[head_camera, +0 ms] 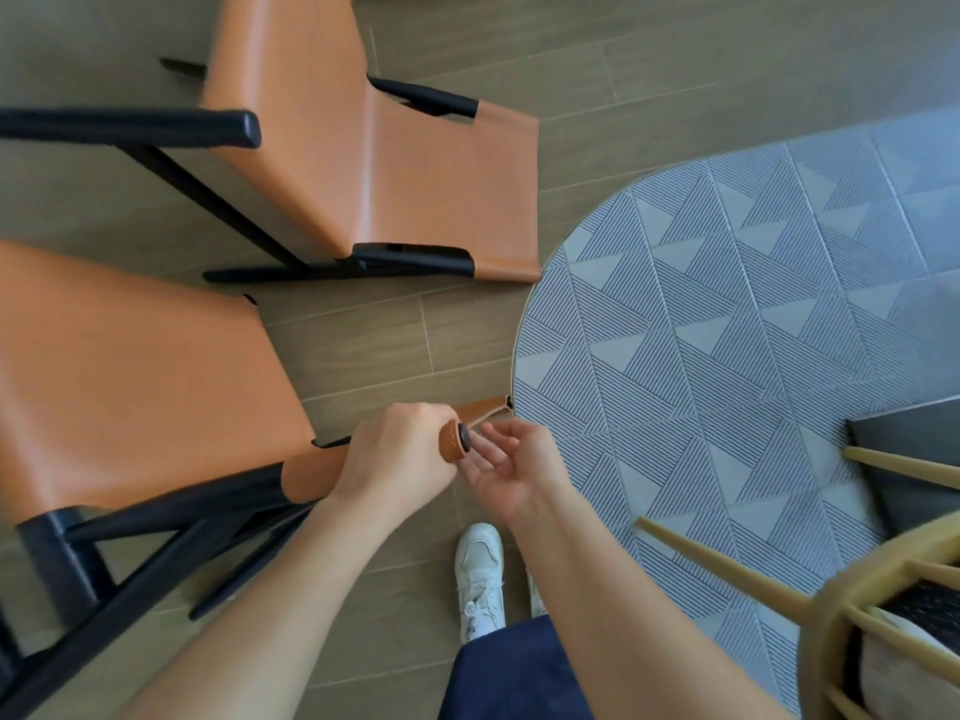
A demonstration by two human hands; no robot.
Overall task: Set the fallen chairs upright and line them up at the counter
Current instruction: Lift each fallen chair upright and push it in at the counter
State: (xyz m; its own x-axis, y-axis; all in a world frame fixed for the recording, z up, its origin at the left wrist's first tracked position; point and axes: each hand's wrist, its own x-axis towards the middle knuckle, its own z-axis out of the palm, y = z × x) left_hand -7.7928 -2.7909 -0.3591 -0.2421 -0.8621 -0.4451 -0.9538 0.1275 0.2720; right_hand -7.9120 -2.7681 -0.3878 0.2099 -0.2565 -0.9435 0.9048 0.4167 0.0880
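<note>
**Hand closed on the leather-wrapped top rail of the near chair**

Head view: Left hand (pixel 397 454) is seen wrapped tightly round the tan leather end of the near chair (pixel 135 387), where a dark end cap shows. The right hand (pixel 511 472) is held open and palm-up just beside that cap, its fingertips near it, gripping nothing. The near chair is tilted off the wooden floor (pixel 415 350) at lower left, its black frame blurred. A second chair (pixel 363 163) of the same kind lies fallen above it, well apart from both hands. No counter is seen. A patterned round rug (pixel 727 330) lies to the right, with a pale wooden spindle chair (pixel 857 615) at its edge.

For a clean lift, the free hand would best be brought onto the rail too, so the frame is raised evenly and the legs are set down together. No brand, label or writing can be read.
</note>
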